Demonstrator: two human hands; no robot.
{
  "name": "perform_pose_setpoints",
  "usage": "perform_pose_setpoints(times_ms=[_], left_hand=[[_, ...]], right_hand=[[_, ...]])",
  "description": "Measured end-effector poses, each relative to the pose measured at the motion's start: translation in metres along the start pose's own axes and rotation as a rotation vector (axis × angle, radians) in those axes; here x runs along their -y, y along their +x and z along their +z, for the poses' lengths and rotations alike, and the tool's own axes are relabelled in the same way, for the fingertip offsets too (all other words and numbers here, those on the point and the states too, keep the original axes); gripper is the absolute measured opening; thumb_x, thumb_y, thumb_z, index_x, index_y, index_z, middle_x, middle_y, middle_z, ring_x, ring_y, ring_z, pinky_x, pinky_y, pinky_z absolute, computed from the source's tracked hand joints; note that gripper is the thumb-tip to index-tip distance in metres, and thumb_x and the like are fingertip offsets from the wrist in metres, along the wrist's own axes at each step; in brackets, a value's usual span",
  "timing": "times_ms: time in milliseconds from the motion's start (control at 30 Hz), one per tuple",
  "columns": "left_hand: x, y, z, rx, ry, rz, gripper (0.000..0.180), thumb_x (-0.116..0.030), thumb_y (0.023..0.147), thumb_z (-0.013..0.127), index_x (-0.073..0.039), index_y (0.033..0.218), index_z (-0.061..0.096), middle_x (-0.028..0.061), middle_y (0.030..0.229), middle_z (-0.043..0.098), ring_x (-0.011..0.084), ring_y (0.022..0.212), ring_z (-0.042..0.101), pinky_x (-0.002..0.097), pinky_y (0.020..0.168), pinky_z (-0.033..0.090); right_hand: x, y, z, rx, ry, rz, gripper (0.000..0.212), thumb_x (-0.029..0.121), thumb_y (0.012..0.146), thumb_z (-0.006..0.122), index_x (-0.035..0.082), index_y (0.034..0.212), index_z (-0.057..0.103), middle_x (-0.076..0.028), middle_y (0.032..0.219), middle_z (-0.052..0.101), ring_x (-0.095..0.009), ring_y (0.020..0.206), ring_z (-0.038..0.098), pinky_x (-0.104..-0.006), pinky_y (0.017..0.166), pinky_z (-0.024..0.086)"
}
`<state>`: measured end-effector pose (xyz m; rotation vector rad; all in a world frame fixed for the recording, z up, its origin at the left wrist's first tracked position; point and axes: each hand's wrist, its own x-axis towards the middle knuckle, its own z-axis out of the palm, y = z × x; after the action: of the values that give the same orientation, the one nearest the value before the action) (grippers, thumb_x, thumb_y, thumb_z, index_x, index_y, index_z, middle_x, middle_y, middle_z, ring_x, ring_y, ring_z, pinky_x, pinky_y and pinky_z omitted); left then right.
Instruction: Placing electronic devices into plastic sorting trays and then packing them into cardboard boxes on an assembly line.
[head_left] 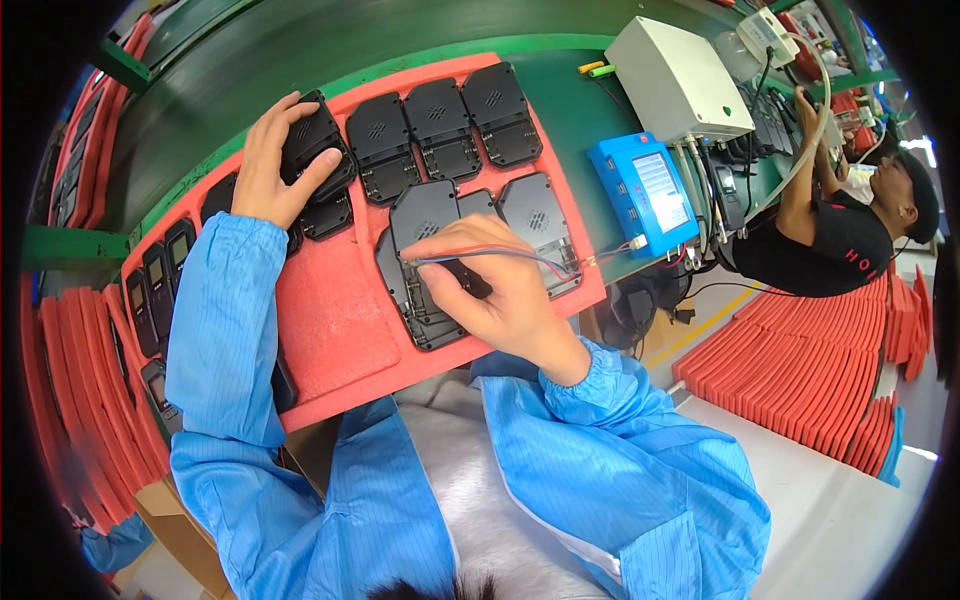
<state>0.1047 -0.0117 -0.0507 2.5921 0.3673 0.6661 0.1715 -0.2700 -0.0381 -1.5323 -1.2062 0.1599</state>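
Note:
My left hand point(272, 165) grips a black device housing point(318, 150) at the back of the red foam tray point(335, 330), thumb on its near edge and fingers over its far side. My right hand point(500, 290) is closed in a pinch on red and dark wire leads point(520, 256), whose tips point left beside the fingers. These leads run right toward a blue tester point(645, 195) with a lit screen. Under the right hand lie overlapping black housings point(420, 215), partly covered by it. A row of similar housings point(437, 125) with speaker slots fills the tray's far side.
A pale metal box point(680, 78) stands behind the tester, with cables. Several handheld devices point(160, 275) lie at the tray's left. Stacked red foam trays point(790, 370) stand at right, others point(85, 400) at left. A person in black point(810, 240) works at the right.

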Motion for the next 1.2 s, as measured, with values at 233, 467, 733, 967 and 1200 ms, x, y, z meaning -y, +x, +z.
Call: perform_pose_setpoints(times_ms=[233,467,733,967,1200], left_hand=[[-0.003,-0.001,-0.006,0.164,-0.056,-0.018,0.075,-0.038,0.068,0.074,-0.013,0.131,0.041,0.0147,0.142,0.029,0.0346,0.131,0.031,0.0431,0.107,0.029],[-0.002,-0.005,-0.013,0.238,0.017,0.105,0.091,-0.039,0.061,0.079,-0.013,0.135,0.034,0.0159,0.146,0.023,0.0360,0.135,0.021,0.0451,0.109,0.025],[0.001,-0.005,-0.009,0.224,0.049,0.117,0.095,-0.040,0.058,0.081,-0.013,0.136,0.033,0.0164,0.146,0.022,0.0372,0.136,0.017,0.0469,0.110,0.023],[-0.002,-0.006,-0.010,0.201,0.083,0.157,0.096,-0.040,0.058,0.081,-0.012,0.136,0.032,0.0169,0.146,0.023,0.0388,0.136,0.016,0.0479,0.110,0.023],[-0.001,-0.007,-0.008,0.176,0.010,0.126,0.100,-0.039,0.058,0.082,-0.012,0.138,0.028,0.0180,0.146,0.022,0.0396,0.136,0.017,0.0479,0.109,0.024]], right_hand=[[0.001,-0.001,-0.001,0.003,-0.009,0.015,0.017,0.005,0.077,0.063,0.003,0.092,0.067,-0.009,0.080,0.062,-0.023,0.075,0.057,-0.0318,0.069,0.042],[-0.002,-0.001,-0.001,0.013,-0.022,0.010,0.017,0.005,0.076,0.063,0.002,0.092,0.067,-0.009,0.078,0.062,-0.023,0.074,0.056,-0.0316,0.068,0.042],[0.000,0.000,0.000,-0.004,0.003,0.002,0.016,0.005,0.077,0.063,0.002,0.092,0.067,-0.009,0.077,0.062,-0.022,0.073,0.056,-0.0317,0.068,0.042],[-0.002,-0.001,0.001,-0.022,-0.004,-0.022,0.016,0.004,0.077,0.062,0.003,0.093,0.067,-0.008,0.075,0.061,-0.022,0.072,0.056,-0.0319,0.066,0.042],[-0.001,-0.001,0.001,-0.020,0.007,-0.010,0.016,0.004,0.077,0.063,0.003,0.093,0.067,-0.008,0.075,0.061,-0.022,0.071,0.055,-0.0317,0.065,0.041]])
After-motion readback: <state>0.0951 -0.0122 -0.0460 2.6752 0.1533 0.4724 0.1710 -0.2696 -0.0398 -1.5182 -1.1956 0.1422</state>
